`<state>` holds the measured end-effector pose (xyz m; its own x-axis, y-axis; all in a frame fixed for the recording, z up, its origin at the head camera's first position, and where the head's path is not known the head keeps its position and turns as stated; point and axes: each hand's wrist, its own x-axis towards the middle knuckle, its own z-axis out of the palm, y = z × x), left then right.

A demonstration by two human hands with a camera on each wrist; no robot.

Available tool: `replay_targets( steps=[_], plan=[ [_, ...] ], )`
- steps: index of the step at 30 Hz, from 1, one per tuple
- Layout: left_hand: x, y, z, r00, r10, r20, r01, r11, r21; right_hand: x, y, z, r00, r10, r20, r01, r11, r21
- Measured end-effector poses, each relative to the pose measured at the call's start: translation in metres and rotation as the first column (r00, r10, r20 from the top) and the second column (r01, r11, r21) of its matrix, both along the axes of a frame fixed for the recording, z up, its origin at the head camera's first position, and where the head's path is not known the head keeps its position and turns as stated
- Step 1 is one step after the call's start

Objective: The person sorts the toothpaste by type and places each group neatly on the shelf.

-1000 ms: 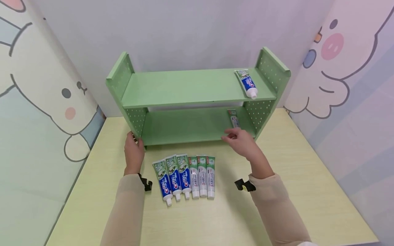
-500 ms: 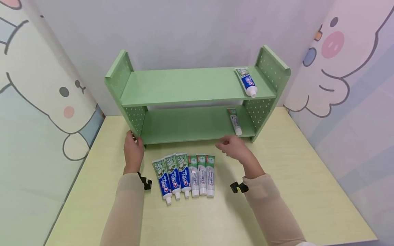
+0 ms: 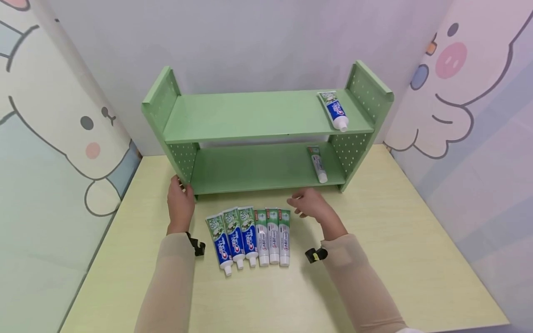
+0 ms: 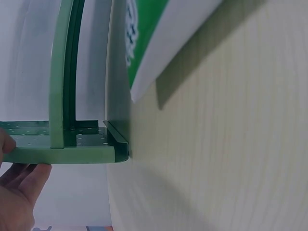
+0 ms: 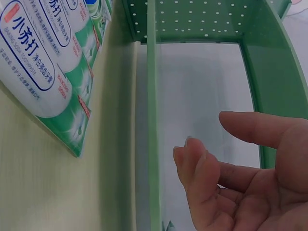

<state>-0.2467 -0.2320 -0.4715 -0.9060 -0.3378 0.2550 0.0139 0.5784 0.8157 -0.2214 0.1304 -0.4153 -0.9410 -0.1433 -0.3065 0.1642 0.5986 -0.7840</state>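
Note:
My left hand (image 3: 180, 206) grips the lower left side panel of a green two-tier shelf (image 3: 250, 115). In the left wrist view, thumb and fingers lie on opposite sides of the panel's edge. My right hand (image 3: 310, 203) hovers before the shelf's lower front edge, holding nothing, its thumb and fingers apart. Nearest to it, three white-and-green toothpaste tubes (image 3: 285, 238) lie side by side on the table. To their left lie three blue-and-green toothpaste tubes (image 3: 235, 238), caps toward me. One blue-and-green toothpaste tube (image 3: 334, 111) rests on the upper tier, and one white-and-green toothpaste tube (image 3: 318, 165) on the lower tier, both at right.
A pale wood-grain table (image 3: 395, 268) carries everything. The shelf stands before a plain back wall (image 3: 258, 46). Side walls with cartoon animals (image 3: 454, 92) flank the table. Black wrist cameras (image 3: 316, 255) sit at both sleeves.
My right hand has drawn back from beside the lower-tier tube toward the tubes on the table, moving left and nearer to me. The left hand has stayed on the panel.

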Motion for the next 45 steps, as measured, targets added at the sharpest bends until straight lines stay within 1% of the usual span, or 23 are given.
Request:
replay_targets(
  steps=[6, 9, 12, 16, 22, 27, 33, 38, 45],
  plan=[
    [0.0, -0.001, 0.0, 1.0, -0.003, -0.006, 0.003, 1.0, 0.005, -0.002, -0.006, -0.012, 0.998, -0.026, 0.052, 0.025, 0.999, 0.03],
    [0.0, -0.001, 0.0, 1.0, -0.002, -0.01, 0.002, 1.0, 0.007, -0.002, -0.009, -0.016, 0.998, -0.036, 0.058, 0.032, 0.998, 0.058],
    [0.0, -0.001, 0.0, 1.0, -0.004, -0.01, 0.004, 1.0, 0.009, -0.001, -0.011, -0.021, 0.996, -0.053, 0.068, 0.049, 0.997, 0.065],
    [0.0, -0.001, -0.001, 1.0, -0.009, -0.008, 0.009, 1.0, 0.007, 0.001, -0.013, -0.029, 0.994, -0.056, 0.089, 0.05, 0.997, 0.065],
    [0.001, -0.001, -0.005, 1.0, -0.009, -0.004, 0.009, 1.0, 0.005, 0.006, -0.013, -0.039, 0.992, -0.035, 0.119, 0.028, 0.998, 0.06],
    [0.002, -0.001, -0.004, 1.0, -0.009, -0.015, 0.009, 1.0, 0.009, 0.01, -0.014, -0.044, 0.992, -0.033, 0.124, 0.026, 0.998, 0.061],
    [0.0, -0.001, -0.003, 1.0, -0.006, -0.028, 0.006, 1.0, -0.006, 0.014, -0.016, -0.046, 0.991, -0.029, 0.133, 0.02, 0.997, 0.069],
    [0.0, -0.001, -0.004, 1.0, -0.012, -0.02, 0.012, 1.0, -0.002, 0.017, -0.015, -0.048, 0.989, -0.023, 0.144, 0.011, 0.997, 0.083],
    [0.0, -0.001, -0.004, 1.0, -0.009, -0.009, 0.009, 1.0, 0.0, 0.019, -0.016, -0.057, 0.987, -0.014, 0.161, -0.004, 0.994, 0.11]
  ],
)
